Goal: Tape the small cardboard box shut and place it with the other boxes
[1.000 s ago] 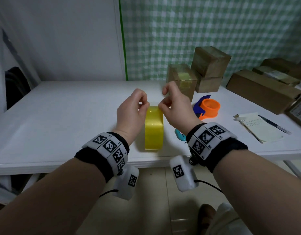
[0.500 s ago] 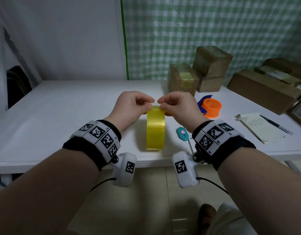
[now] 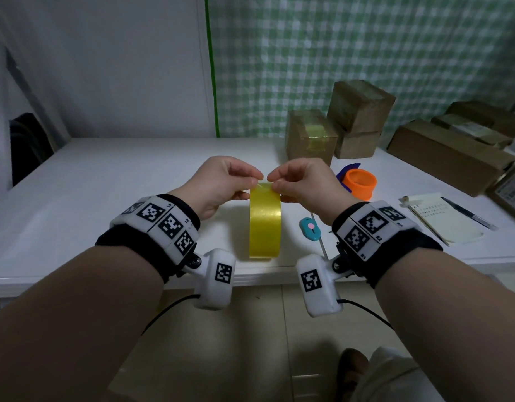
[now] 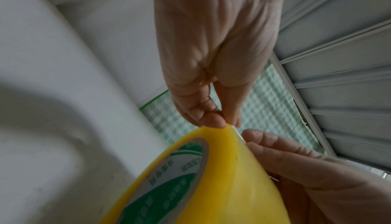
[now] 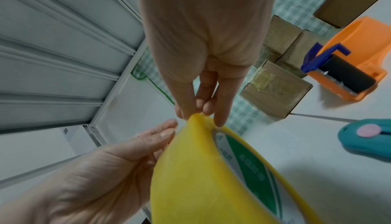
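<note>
A yellow tape roll (image 3: 265, 221) stands on edge near the front of the white table (image 3: 105, 198). My left hand (image 3: 252, 181) pinches the roll's top from the left, as the left wrist view shows with the left hand (image 4: 220, 124) on the tape roll (image 4: 211, 185). My right hand (image 3: 276, 184) pinches the same top from the right, where a thin loose edge of tape lifts; the right wrist view shows the right hand (image 5: 198, 115) on the tape roll (image 5: 201, 177). The small cardboard box (image 3: 311, 137), with yellow tape across it, sits behind, next to two stacked boxes (image 3: 359, 111).
An orange tape dispenser (image 3: 359, 187) and a teal utility knife (image 3: 310, 229) lie right of the roll. A notepad (image 3: 441, 219) and pen (image 3: 468, 213) lie further right. Long cardboard boxes (image 3: 447, 155) line the right side. A checked curtain hangs behind.
One second ago my right hand's fingers were raised above the roll; both hands have since lowered and closed together on the roll's top. The roll stays in place.
</note>
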Action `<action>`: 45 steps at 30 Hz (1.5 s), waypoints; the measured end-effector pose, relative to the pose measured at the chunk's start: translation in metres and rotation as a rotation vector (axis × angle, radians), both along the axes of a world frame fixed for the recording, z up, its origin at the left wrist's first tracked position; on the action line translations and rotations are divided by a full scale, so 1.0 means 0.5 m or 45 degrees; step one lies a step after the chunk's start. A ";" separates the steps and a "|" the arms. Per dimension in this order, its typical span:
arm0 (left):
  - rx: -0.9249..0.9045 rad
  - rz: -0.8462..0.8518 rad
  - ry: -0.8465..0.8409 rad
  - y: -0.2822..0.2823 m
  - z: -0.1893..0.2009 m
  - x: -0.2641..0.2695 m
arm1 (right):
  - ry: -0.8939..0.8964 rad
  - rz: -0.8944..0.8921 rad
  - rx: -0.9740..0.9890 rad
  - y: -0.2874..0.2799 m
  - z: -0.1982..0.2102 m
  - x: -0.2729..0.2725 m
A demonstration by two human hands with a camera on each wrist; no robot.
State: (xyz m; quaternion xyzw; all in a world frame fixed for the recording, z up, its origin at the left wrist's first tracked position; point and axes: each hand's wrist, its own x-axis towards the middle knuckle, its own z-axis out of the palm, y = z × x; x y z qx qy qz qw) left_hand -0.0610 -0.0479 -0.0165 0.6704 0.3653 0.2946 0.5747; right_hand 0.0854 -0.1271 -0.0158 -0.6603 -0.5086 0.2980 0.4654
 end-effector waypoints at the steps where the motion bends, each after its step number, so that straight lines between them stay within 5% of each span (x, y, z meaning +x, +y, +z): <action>1: 0.004 -0.004 0.020 0.000 0.002 0.000 | -0.005 -0.004 -0.003 0.001 0.000 0.000; 16: 0.098 0.022 0.089 -0.008 -0.001 0.003 | -0.118 -0.016 -0.054 0.001 0.005 -0.012; 34: 0.500 0.119 0.261 -0.026 -0.011 0.012 | -0.291 -0.061 0.029 0.004 -0.006 -0.022; 45: 0.320 0.148 0.210 -0.018 -0.023 0.008 | -0.276 -0.065 -0.065 -0.002 -0.002 -0.020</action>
